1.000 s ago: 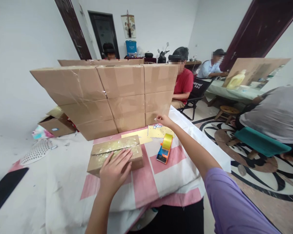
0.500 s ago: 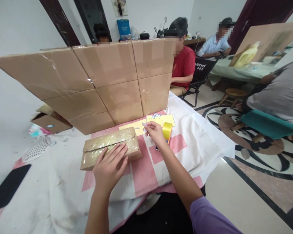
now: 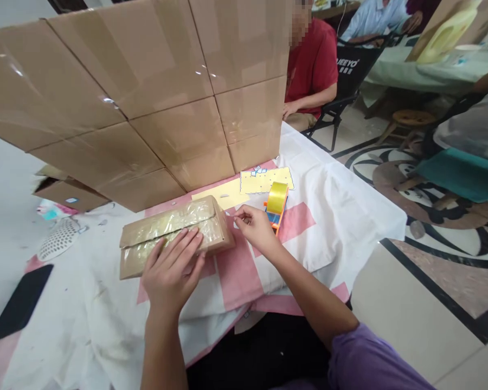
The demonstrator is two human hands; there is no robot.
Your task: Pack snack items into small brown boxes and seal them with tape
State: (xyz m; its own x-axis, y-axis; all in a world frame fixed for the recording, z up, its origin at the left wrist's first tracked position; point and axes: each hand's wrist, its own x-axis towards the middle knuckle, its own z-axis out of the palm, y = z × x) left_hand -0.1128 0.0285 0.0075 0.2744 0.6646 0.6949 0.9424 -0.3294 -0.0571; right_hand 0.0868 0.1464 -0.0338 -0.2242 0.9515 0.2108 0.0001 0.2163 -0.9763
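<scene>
A taped cardboard box (image 3: 146, 222) lies on the cloth in front of me, with shiny tape over its top seam. My left hand (image 3: 173, 265) rests on its top and front edge, fingers stretched out flat. Just off the box's right end, my right hand (image 3: 254, 227) is pinched, thumb against fingers. A small white piece (image 3: 230, 213), like paper or a sticker, shows at its fingertips, partly hidden. Behind that hand stands an orange and blue tape dispenser (image 3: 274, 218) carrying a roll of yellow tape (image 3: 277, 197).
Yellow sheets (image 3: 268, 181) with small white-blue bits lie beyond the box. A tall cardboard partition (image 3: 166, 97) crosses the table's back. At left are an open carton (image 3: 71, 194), a white perforated item (image 3: 59, 239) and a black flat object (image 3: 20, 303). A person in red (image 3: 313, 70) sits behind.
My right hand has moved from above the yellow sheet down toward the box's right end, with the small white piece. My left hand stays on the box. The view has tilted downward.
</scene>
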